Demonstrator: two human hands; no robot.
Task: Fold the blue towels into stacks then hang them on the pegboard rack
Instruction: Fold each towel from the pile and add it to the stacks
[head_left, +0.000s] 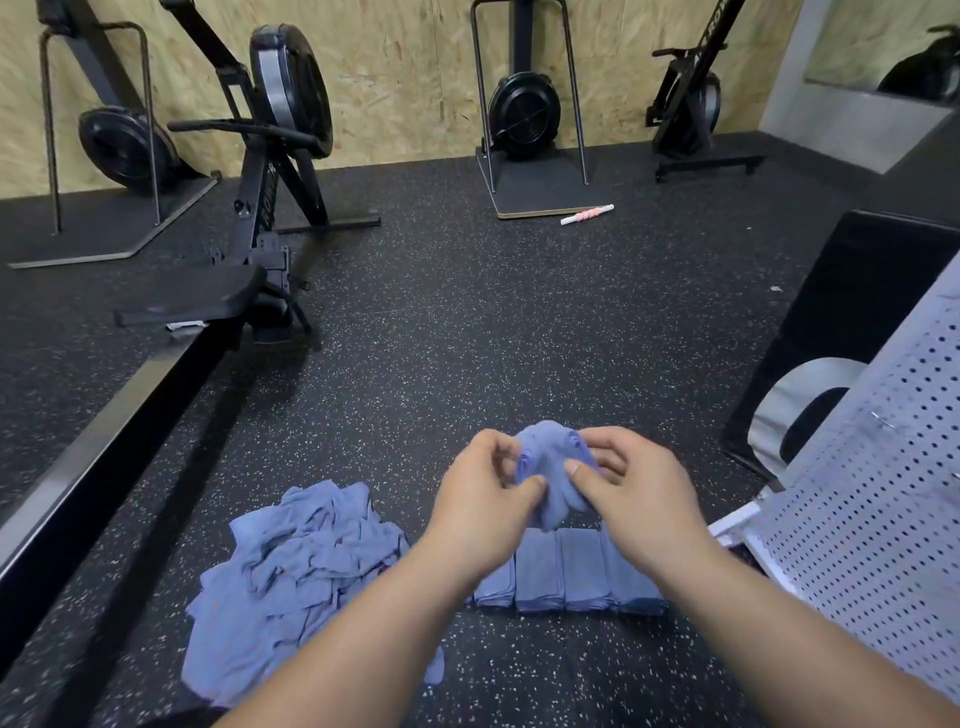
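Speckled floor (467, 322); both hands (480, 506) (631, 499) pinch blue towel (553, 467).

The towel (553, 467) is soft matt blue cloth, like the loose pile (301, 571) and the folded stacks (566, 577); the floor (467, 322) looks like grainy, speckled matt rubber; the wall (405, 62) is rough chipboard; the pegboard rack (872, 493) is smooth pale perforated metal; the rower's rail (104, 457) gleams black.
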